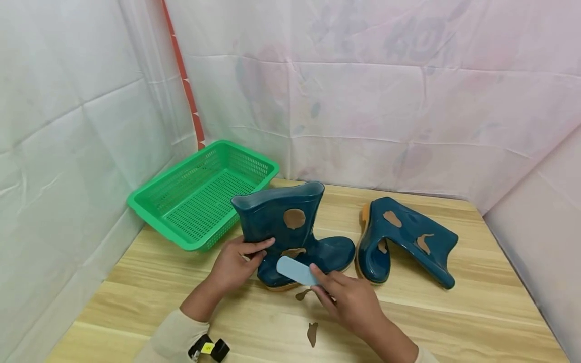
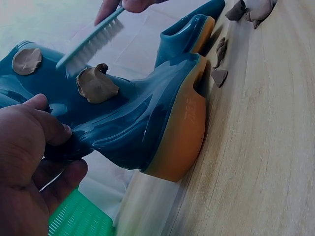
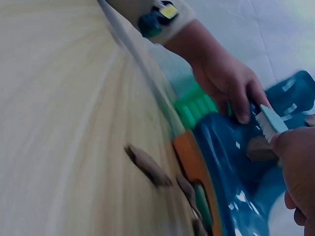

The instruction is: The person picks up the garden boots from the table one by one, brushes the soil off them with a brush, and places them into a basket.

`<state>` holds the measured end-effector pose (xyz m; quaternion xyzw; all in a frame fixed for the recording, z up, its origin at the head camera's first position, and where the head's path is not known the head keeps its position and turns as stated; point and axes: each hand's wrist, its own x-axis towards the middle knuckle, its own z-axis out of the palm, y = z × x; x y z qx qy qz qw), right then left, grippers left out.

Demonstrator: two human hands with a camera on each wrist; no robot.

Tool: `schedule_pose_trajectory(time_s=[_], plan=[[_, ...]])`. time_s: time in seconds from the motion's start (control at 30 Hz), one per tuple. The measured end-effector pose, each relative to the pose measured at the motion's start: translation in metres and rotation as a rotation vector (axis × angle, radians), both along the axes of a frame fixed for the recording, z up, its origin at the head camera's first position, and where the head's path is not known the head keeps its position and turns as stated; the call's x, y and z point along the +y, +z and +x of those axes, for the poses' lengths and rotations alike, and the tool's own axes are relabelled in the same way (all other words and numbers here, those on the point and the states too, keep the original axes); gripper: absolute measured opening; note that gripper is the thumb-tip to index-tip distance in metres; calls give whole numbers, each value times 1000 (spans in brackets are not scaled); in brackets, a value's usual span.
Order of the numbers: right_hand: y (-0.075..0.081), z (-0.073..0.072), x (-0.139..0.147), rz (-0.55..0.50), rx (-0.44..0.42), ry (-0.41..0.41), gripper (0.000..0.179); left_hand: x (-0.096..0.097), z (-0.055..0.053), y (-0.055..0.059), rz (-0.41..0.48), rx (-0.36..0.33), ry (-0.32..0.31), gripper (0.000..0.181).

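A dark blue rain boot [image 1: 268, 222] with an orange sole stands upright on the table, toe to the right. My left hand [image 1: 233, 264] pinches the back of its shaft between thumb and fingers. Brown clay-like patches [image 2: 98, 85] stick to the boot's side, one high on the shaft and one near the ankle. My right hand [image 1: 356, 302] holds a light blue scrubbing brush [image 1: 295, 269] with white bristles [image 2: 98, 44], close to the lower patch. Whether the bristles touch that patch, I cannot tell.
A second blue boot [image 1: 413, 229], also bearing brown patches, lies tipped over at the right. Loose brown pieces [image 1: 312, 334] lie on the wooden table [image 1: 481, 312] before the upright boot. Back left is a green perforated basket [image 1: 163, 234]. White cloth walls [image 1: 363, 101] enclose the table.
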<state>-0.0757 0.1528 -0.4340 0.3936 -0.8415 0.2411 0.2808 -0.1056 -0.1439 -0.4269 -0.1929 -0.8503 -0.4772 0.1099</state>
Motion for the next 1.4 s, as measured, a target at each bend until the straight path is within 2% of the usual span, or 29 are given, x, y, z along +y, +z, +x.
schedule_pose_trajectory(time_s=[0.17,0.33,0.6,0.7,0.87,1.03,1.13,1.3,1.4], plan=[[0,-2,-10,36,-22,-94,53,0,0,-1,8,0,3,41],[2,-6,0,42,0,-162,56,1,1,1,-3,-8,-2,39],[5,-4,17,57,-31,-197,59,3,0,3,-20,-29,0,38],[6,-1,18,35,-18,-191,58,3,0,3,-14,-24,-5,39],[9,0,8,-47,33,-137,53,2,1,2,-17,-30,2,38],[9,0,-9,32,5,-103,53,1,2,0,-13,-16,18,39],[8,0,-11,72,-9,-138,55,1,2,-1,-2,-3,8,39],[9,-1,-1,53,3,-201,58,2,1,0,-11,-4,-2,38],[8,0,8,56,-4,-211,58,3,0,2,-20,-11,1,38]])
